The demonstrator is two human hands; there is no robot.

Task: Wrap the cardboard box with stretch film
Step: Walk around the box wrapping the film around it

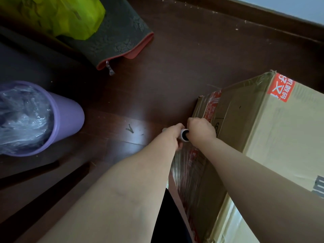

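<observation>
My two bare forearms run up from the lower edge, and a strip of dark cloth shows between them; what it belongs to cannot be told.

Film lies stretched and wrinkled against the near side of the box. It dims the red print beneath it, and its lower part is hidden behind my left forearm.

The roll is held just beside the box's left side, low and near the floor. Only its white end with the dark core opening shows.
- Left hand: curled round the roll from the left. Its fingers are out of sight behind the hand.
- Right hand: closed on the roll's end. Fingertips sit at the core opening; how far they enter cannot be told.

The box stands on the floor at the right, cut off by the right and lower edges. Its red label is too blurred to read.

To the left stands a purple bin with a crumpled clear liner, partly cut off. Further off lies a dark bag with red trim and a zip pull. A yellow-green sack rests on it, cropped by the top edge.
</observation>
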